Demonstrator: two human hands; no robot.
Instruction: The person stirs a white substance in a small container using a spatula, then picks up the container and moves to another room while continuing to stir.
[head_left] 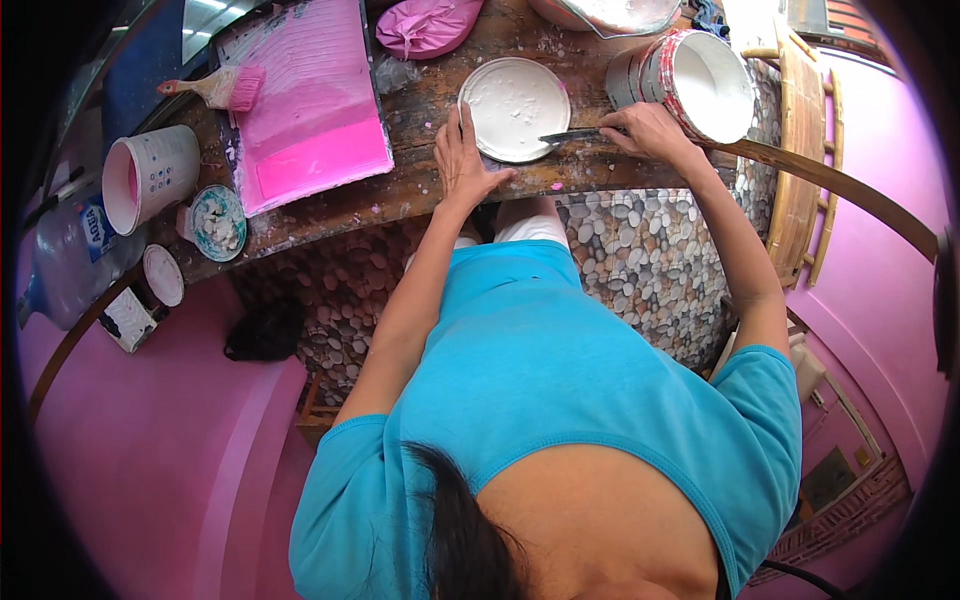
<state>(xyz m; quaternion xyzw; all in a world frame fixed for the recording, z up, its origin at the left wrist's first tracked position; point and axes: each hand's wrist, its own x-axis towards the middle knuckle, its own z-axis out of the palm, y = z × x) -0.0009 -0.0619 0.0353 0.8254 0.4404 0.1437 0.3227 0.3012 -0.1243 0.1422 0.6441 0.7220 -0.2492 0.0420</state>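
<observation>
A round white plate [514, 107] smeared with white paste lies on the worn wooden counter [420, 185]. My left hand [462, 158] rests flat on the counter, its fingers touching the plate's left rim. My right hand [648, 130] grips a metal palette knife [572, 135] whose blade tip lies on the plate's right edge. Just right of that hand stands an open bucket of white paint [705, 85].
A pink painted canvas [310, 100] with a brush [222, 87] lies at the left. A white cup [152, 175], a small bowl [218, 222], a lid [163, 274] and a water bottle [70, 260] sit further left. A pink bag [425, 27] lies behind the plate. Wooden ladder [800, 170] at right.
</observation>
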